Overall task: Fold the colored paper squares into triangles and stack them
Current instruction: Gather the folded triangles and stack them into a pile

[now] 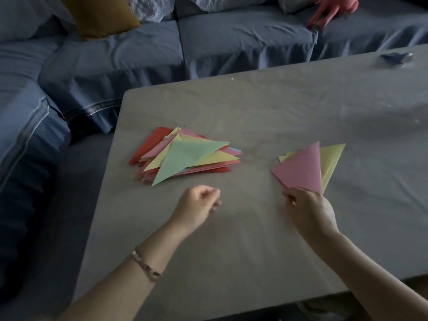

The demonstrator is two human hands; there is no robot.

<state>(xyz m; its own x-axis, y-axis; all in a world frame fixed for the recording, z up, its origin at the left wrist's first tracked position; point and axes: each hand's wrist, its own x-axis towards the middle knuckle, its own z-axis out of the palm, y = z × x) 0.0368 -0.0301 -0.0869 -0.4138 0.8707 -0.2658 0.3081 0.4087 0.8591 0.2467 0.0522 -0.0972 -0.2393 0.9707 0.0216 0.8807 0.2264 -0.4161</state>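
Observation:
A stack of folded triangles (pixel 185 156) in red, pink, yellow and blue lies left of centre on the grey table (pixel 254 107), with a green triangle on top. To its right my right hand (pixel 305 207) pinches the near corner of a pink folded triangle (pixel 301 169). Under that pink piece lies yellow paper (pixel 330 158). My left hand (pixel 199 207) hovers in front of the stack, fingers loosely curled, holding nothing.
A blue sofa (pixel 231 40) runs behind and to the left of the table, with a mustard cushion (pixel 102 15). A small dark blue object (pixel 396 57) sits at the table's far right. Another person's hand (pixel 328 10) rests on the sofa, top right.

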